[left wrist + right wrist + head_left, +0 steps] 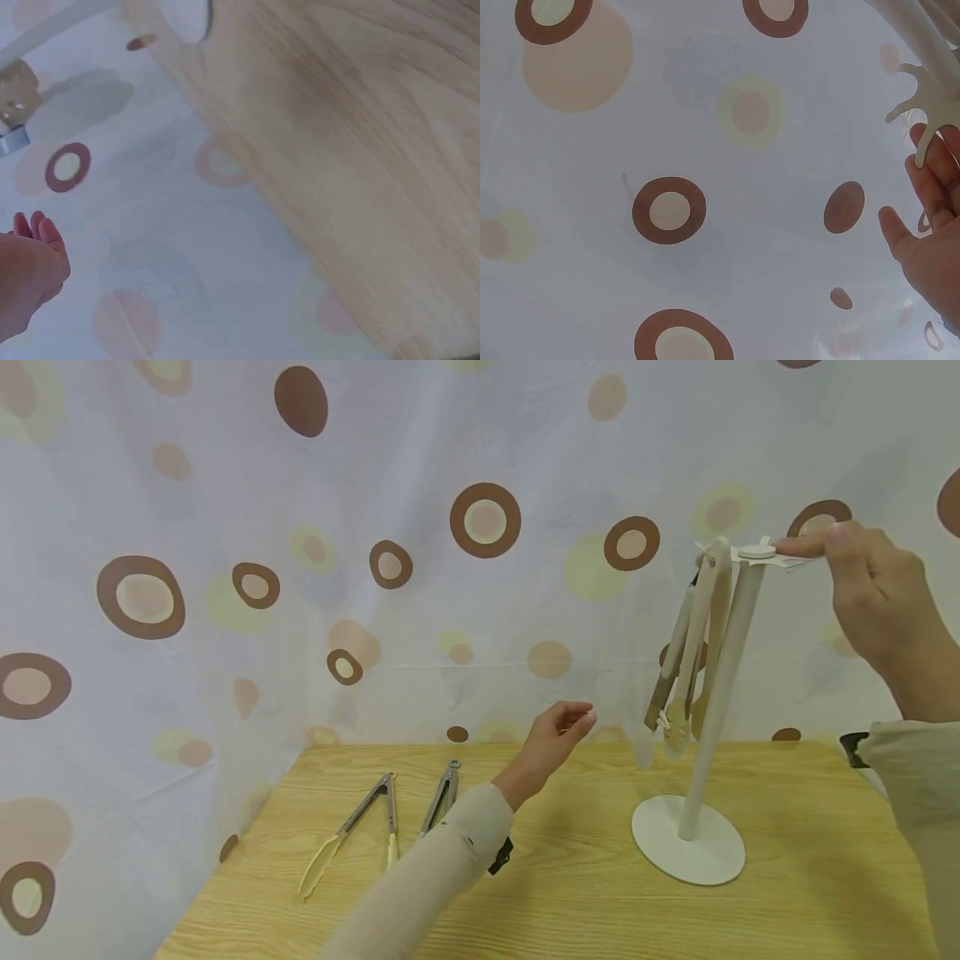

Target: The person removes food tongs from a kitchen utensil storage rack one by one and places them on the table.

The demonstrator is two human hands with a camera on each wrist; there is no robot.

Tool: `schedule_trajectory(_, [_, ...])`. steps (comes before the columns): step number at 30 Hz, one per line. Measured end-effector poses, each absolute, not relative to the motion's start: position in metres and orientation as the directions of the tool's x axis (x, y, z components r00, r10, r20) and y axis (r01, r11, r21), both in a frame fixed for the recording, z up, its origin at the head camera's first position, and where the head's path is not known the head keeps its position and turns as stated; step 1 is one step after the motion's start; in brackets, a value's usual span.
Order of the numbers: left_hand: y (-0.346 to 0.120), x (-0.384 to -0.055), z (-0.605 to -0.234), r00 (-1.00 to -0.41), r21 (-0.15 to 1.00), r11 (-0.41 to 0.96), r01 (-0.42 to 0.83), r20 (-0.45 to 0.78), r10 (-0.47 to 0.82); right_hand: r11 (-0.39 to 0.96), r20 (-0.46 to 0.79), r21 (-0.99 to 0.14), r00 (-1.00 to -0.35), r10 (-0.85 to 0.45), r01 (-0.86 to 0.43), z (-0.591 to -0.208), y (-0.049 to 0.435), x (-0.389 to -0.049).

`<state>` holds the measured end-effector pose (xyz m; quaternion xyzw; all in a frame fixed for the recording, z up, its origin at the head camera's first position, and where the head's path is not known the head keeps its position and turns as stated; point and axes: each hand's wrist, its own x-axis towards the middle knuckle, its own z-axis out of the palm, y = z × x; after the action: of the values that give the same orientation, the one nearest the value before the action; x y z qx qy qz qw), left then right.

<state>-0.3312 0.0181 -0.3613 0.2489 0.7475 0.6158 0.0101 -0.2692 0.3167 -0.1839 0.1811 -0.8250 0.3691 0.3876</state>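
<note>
My right hand (885, 593) is at the top of a white utensil stand, its index finger resting on the hooked top plate (798, 560). In the right wrist view its fingers (930, 184) lie against a hook from below, with the thumb apart. The stand's pole (716, 710) leans in the head view, above a round base (688, 841). Several long-handled utensils (693, 635) hang from the left hooks. My left hand (551, 739) hovers over the table left of the stand, fingers loosely bent and holding nothing.
Two pairs of metal-handled tongs lie on the wooden table (585, 893): spread tongs (363, 810) with pale yellow tips on the left, and narrower tongs (442, 797) partly hidden by my left sleeve. A spotted curtain (420, 635) hangs behind the table.
</note>
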Motion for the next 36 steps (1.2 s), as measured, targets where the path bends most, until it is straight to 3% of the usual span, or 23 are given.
schedule_trajectory(11, [0.066, -0.317, -0.327, -0.796, 0.896, -0.08, 0.437, 0.426, 0.43, 0.673, 0.782, -0.449, -0.623, -0.021, -0.587, -0.185, 0.316, -0.267])
schedule_trajectory(19, [0.084, -0.307, -0.305, -0.743, 0.858, -0.143, 0.494, 0.501, 0.443, 0.679, 0.8, -0.424, -0.599, -0.03, -0.6, -0.185, 0.314, -0.269])
schedule_trajectory(23, [0.089, -0.305, -0.299, -0.738, 0.855, -0.145, 0.498, 0.505, 0.448, 0.682, 0.81, -0.406, -0.585, -0.04, -0.608, -0.185, 0.314, -0.27])
schedule_trajectory(36, [0.093, -0.306, -0.29, -0.728, 0.859, -0.154, 0.488, 0.498, 0.472, 0.669, 0.784, -0.456, -0.621, -0.01, -0.587, -0.185, 0.315, -0.27])
